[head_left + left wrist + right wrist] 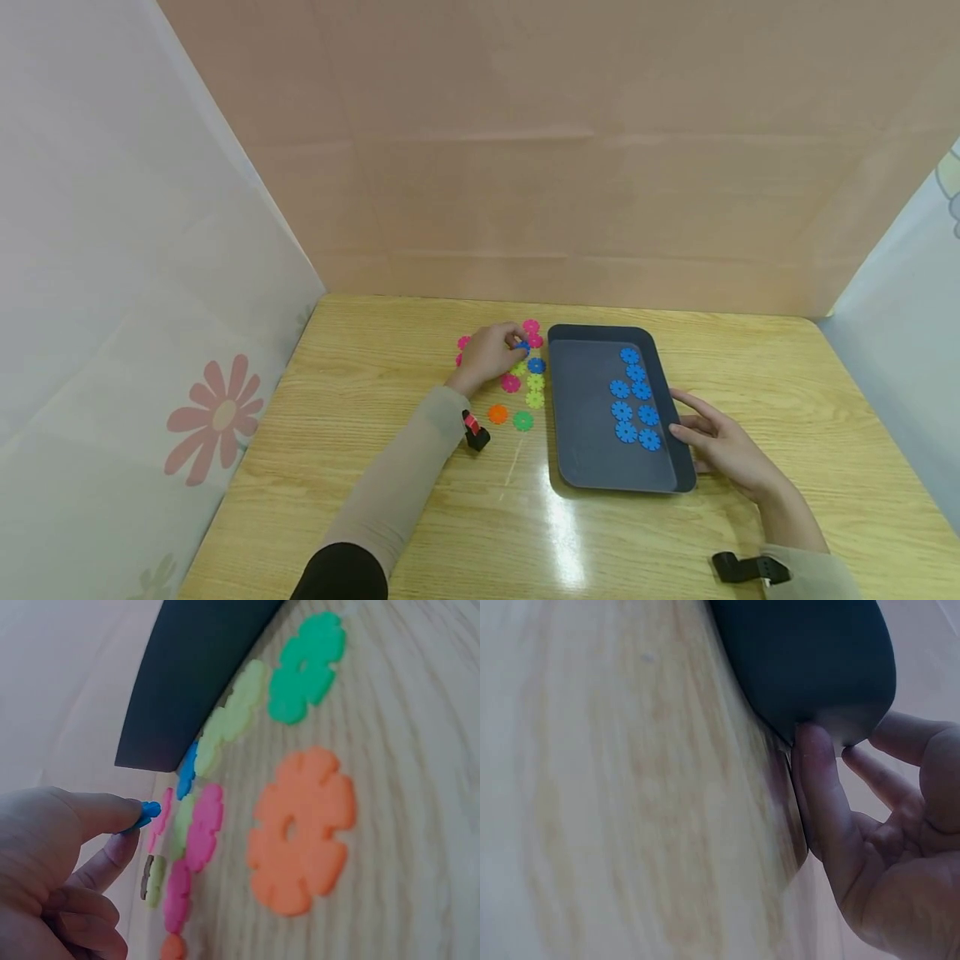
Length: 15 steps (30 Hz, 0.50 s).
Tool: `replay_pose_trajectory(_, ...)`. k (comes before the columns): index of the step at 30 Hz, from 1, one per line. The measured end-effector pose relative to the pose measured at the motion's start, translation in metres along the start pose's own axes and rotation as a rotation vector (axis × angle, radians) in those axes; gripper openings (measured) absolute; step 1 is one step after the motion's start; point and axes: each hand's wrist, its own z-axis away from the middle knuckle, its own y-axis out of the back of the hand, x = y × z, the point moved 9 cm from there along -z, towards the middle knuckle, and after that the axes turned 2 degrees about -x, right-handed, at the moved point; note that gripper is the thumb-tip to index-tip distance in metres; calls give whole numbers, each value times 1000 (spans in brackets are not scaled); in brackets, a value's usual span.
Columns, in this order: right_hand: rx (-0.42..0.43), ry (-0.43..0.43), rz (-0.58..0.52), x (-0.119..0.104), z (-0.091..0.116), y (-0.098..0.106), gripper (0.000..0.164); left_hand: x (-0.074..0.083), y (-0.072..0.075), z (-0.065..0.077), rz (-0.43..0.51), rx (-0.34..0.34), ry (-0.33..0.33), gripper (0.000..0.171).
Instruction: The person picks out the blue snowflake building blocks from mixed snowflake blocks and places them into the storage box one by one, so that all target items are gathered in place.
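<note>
My left hand [491,354] pinches a blue notched plastic disc [146,815] between thumb and finger, above a scatter of similar flower-shaped discs. Another blue disc [536,366] lies beside it, close to a dark grey tray [585,417]. Several blue discs [622,411] lie inside the tray, toward its right side. At the tray's right edge, my right hand [723,446] holds the rim and outer wall. The right wrist view shows its fingers against the tray's wall [817,667].
Left of the tray lie an orange disc [498,414], a green disc [523,421], yellow-green discs [535,400] and pink discs [510,383]. The wooden table [360,358] meets a brown backdrop [480,217] behind and patterned panels on both sides.
</note>
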Motion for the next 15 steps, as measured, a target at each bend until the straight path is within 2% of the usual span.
replay_pose_trajectory(7, 5, -4, 5, 0, 0, 0, 69, 10, 4, -1, 86, 3, 1, 17)
replay_pose_trajectory(15, 5, -3, -5, -1, 0, 0, 69, 38, 5, -3, 81, -8, -39, 17)
